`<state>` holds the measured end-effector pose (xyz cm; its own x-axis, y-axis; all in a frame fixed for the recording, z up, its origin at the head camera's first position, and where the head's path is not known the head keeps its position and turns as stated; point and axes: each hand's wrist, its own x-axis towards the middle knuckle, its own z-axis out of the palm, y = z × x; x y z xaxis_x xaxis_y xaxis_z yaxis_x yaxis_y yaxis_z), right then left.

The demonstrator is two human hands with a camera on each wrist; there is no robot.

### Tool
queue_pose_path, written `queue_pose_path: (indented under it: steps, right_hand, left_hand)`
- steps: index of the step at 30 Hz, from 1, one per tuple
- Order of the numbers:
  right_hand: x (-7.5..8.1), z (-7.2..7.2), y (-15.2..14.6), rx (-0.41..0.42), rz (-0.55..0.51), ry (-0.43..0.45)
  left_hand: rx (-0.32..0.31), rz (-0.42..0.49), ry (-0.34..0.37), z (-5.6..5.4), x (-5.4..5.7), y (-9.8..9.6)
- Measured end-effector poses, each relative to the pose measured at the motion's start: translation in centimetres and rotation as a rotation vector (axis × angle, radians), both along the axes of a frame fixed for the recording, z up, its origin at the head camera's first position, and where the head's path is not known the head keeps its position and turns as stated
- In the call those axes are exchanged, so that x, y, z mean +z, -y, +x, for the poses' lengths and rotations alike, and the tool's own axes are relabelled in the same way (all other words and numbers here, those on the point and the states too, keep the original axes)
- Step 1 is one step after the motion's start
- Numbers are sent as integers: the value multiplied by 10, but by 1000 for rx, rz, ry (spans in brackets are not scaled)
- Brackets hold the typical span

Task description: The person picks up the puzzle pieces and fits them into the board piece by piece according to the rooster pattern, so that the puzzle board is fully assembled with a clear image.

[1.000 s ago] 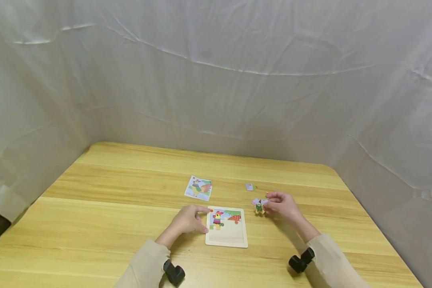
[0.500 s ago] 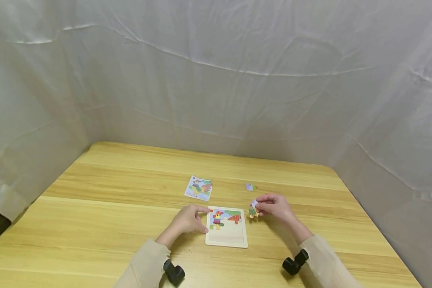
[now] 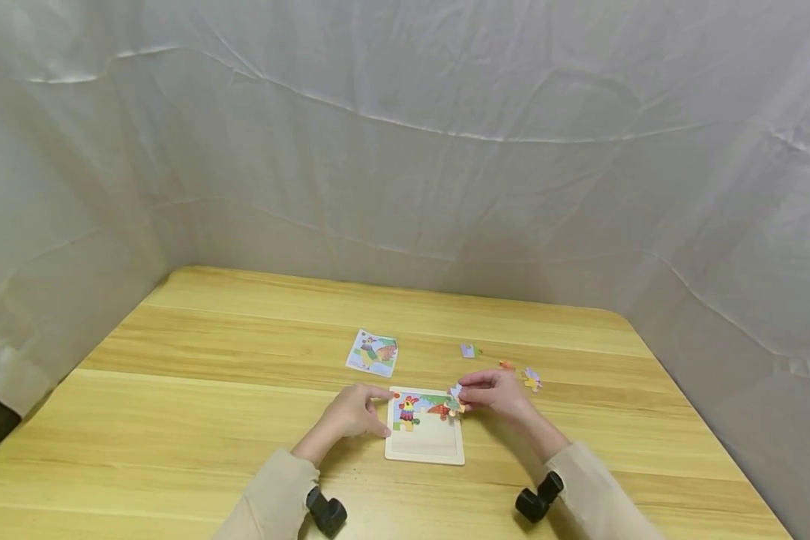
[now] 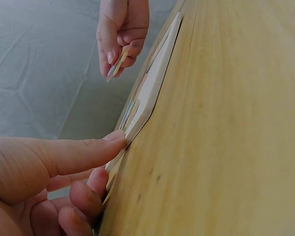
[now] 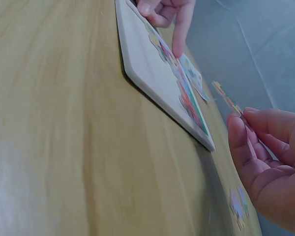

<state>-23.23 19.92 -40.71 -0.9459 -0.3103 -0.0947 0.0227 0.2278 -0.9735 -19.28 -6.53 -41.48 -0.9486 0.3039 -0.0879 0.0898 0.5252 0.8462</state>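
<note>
A square wooden puzzle board [image 3: 424,448] lies on the table, its upper part partly filled with pieces showing a rooster's head and red tail feathers. My left hand [image 3: 353,411] touches the board's left edge, index finger and thumb spread out along the rim; in the left wrist view the thumb [image 4: 88,152] presses on the rim. Above the board's upper right corner, my right hand [image 3: 501,393] pinches a puzzle piece [image 3: 455,403] between thumb and fingers. Seen edge-on in the right wrist view, that piece [image 5: 227,98] is held clear of the board.
Behind the board lies a printed picture card [image 3: 373,353] of the rooster. Loose pieces rest to the right: a purple and green piece [image 3: 469,350], an orange piece [image 3: 506,365] and a purple and yellow piece [image 3: 532,379]. A grey-white curtain [image 3: 405,187] hangs beyond the table.
My right hand has moved left with the puzzle piece, from beside the board to above its right corner. The purple and yellow piece has come into sight behind it. My left hand stays put.
</note>
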Motion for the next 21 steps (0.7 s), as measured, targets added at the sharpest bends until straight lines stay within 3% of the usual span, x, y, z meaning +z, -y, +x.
queue_pose_path:
  steps: [11, 21]
  right_hand:
    - [0, 6, 17, 93, 27, -28]
    - [-2, 13, 32, 112, 35, -34]
  left_hand:
    - [0, -3, -1, 0, 0, 0]
    - [-4, -4, -7, -1, 0, 0]
